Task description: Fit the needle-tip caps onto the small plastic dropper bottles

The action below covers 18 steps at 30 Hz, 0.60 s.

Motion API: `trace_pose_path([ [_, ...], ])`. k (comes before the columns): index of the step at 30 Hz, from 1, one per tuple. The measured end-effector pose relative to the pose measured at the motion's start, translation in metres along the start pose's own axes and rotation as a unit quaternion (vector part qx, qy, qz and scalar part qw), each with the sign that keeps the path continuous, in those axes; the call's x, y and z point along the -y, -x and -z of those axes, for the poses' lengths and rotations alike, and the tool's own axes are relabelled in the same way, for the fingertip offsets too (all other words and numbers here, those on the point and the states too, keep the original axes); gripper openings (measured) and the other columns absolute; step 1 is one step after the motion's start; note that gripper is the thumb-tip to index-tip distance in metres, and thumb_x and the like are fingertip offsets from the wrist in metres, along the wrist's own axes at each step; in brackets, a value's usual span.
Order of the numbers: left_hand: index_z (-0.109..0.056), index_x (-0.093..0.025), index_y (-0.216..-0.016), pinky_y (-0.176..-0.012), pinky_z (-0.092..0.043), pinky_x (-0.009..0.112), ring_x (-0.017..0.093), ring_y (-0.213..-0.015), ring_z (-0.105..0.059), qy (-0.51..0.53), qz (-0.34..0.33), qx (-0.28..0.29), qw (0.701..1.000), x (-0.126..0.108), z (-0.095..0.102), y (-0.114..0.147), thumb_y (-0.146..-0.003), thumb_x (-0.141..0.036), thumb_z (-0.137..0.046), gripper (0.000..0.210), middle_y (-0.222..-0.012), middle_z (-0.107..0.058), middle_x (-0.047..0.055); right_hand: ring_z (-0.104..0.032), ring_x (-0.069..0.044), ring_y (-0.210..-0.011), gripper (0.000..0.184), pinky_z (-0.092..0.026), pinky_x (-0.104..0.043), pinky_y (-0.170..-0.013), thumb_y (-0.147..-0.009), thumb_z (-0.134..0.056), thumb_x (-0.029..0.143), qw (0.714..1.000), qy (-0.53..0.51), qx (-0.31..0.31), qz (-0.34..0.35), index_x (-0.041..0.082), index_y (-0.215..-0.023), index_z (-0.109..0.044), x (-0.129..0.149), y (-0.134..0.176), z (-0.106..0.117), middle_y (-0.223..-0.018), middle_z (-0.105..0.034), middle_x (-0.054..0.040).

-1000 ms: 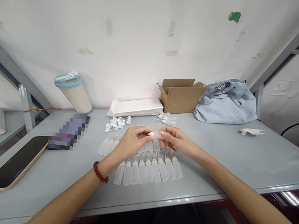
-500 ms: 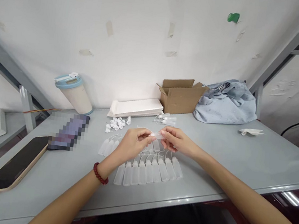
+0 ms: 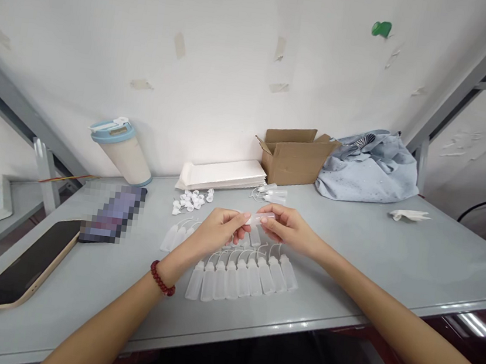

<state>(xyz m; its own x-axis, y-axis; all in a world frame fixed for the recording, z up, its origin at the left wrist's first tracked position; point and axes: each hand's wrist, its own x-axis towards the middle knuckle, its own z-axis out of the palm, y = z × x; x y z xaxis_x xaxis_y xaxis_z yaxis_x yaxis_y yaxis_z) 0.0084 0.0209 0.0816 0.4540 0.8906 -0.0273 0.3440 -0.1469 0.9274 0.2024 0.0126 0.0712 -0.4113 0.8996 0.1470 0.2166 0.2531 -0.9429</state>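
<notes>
- The small translucent bottle (image 3: pixel 262 218) is held above the grey table (image 3: pixel 371 251), just past the middle of the near edge, its long axis running roughly left to right, the right end tipped slightly up.
- The left hand (image 3: pixel 218 232) pinches the bottle's left end with thumb and fingertips closed over it; that end, and whatever cap or nozzle sits there, is hidden by the fingers.
- The right hand (image 3: pixel 289 228) grips the bottle's right end between thumb and forefinger, the other fingers curled below.
- Both hands touch the bottle, 1 at each end, so neither is nearer; the body between them is the only part showing.
- Directly below the hands lies a row of capped bottles (image 3: pixel 242 276), side by side on their sides, with caps pointing far and bases toward the near edge.
- A second, smaller group of bottles (image 3: pixel 175 237) lies left of the left hand, partly covered by it.
- Farther off are loose white caps (image 3: pixel 190 200), and a few more bottles (image 3: pixel 271 194) in front of the cardboard box (image 3: pixel 296 154).
- Whether the held bottle's cap is fully seated cannot be told.
</notes>
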Motion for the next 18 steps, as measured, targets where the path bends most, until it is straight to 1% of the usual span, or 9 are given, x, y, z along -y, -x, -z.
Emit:
trace_pose_path([
  [2, -0.063, -0.012, -0.069, -0.044, -0.040, 0.021, 0.010, -0.047, -0.049, -0.003, -0.004, -0.004, 1.000, 0.001, 0.000, -0.001, -0.088, -0.048, -0.044, 0.045, -0.055, -0.054, 0.000, -0.038, -0.009, -0.051, 0.029, -0.029, -0.024, -0.048, -0.085, -0.054, 0.044, 0.999, 0.038, -0.023, 0.021, 0.016, -0.092, -0.060, 0.000, 0.000, -0.001, -0.067, -0.051, 0.0021],
  [5, -0.062, -0.013, -0.068, -0.045, -0.040, 0.022, 0.011, -0.047, -0.049, -0.026, -0.030, -0.013, 0.999, 0.001, -0.002, 0.000, -0.089, -0.046, -0.043, 0.044, -0.055, -0.054, 0.000, -0.038, -0.011, -0.056, 0.026, -0.030, -0.025, -0.053, -0.088, -0.050, 0.040, 0.995, 0.080, -0.045, 0.044, 0.016, -0.087, -0.060, 0.000, 0.001, -0.001, -0.066, -0.049, 0.0020],
  [8, -0.059, -0.015, -0.065, -0.050, -0.041, 0.024, 0.012, -0.050, -0.049, -0.068, -0.077, -0.034, 0.994, 0.000, -0.005, 0.003, -0.089, -0.042, -0.046, 0.038, -0.058, -0.054, -0.001, -0.036, -0.011, -0.054, 0.029, -0.029, -0.025, -0.052, -0.091, -0.044, 0.041, 0.993, 0.098, -0.045, 0.048, 0.017, -0.081, -0.057, -0.002, 0.001, -0.002, -0.059, -0.042, 0.0044],
  [11, -0.057, -0.017, -0.064, -0.056, -0.041, 0.027, 0.014, -0.056, -0.049, -0.119, -0.136, -0.069, 0.981, 0.002, -0.009, 0.005, -0.088, -0.036, -0.050, 0.032, -0.060, -0.053, 0.000, -0.034, -0.011, -0.050, 0.034, -0.030, -0.025, -0.050, -0.092, -0.041, 0.045, 0.993, 0.100, -0.039, 0.043, 0.018, -0.072, -0.050, -0.004, 0.000, -0.001, -0.054, -0.038, 0.0059],
  [13, -0.059, -0.017, -0.068, -0.062, -0.042, 0.030, 0.017, -0.063, -0.051, -0.146, -0.173, -0.094, 0.970, 0.004, -0.011, 0.004, -0.087, -0.031, -0.052, 0.025, -0.064, -0.056, 0.002, -0.033, -0.010, -0.048, 0.040, -0.030, -0.024, -0.048, -0.092, -0.038, 0.048, 0.994, 0.094, -0.035, 0.038, 0.020, -0.064, -0.043, -0.005, -0.001, 0.000, -0.052, -0.036, 0.0062],
  [15, -0.061, -0.016, -0.075, -0.070, -0.043, 0.033, 0.020, -0.072, -0.054, -0.162, -0.202, -0.113, 0.959, 0.007, -0.013, 0.003, -0.086, -0.028, -0.053, 0.018, -0.074, -0.061, 0.006, -0.032, -0.009, -0.046, 0.043, -0.030, -0.024, -0.047, -0.092, -0.036, 0.051, 0.995, 0.087, -0.031, 0.038, 0.021, -0.061, -0.037, -0.005, -0.001, 0.001, -0.050, -0.035, 0.0068],
  [18, -0.063, -0.016, -0.084, -0.076, -0.044, 0.034, 0.021, -0.081, -0.057, -0.168, -0.220, -0.127, 0.953, 0.007, -0.014, 0.002, -0.085, -0.026, -0.055, 0.013, -0.088, -0.066, 0.008, -0.030, -0.009, -0.044, 0.044, -0.030, -0.023, -0.045, -0.092, -0.035, 0.053, 0.995, 0.082, -0.037, 0.046, 0.021, -0.063, -0.038, -0.004, -0.001, 0.001, -0.050, -0.032, 0.0076],
])
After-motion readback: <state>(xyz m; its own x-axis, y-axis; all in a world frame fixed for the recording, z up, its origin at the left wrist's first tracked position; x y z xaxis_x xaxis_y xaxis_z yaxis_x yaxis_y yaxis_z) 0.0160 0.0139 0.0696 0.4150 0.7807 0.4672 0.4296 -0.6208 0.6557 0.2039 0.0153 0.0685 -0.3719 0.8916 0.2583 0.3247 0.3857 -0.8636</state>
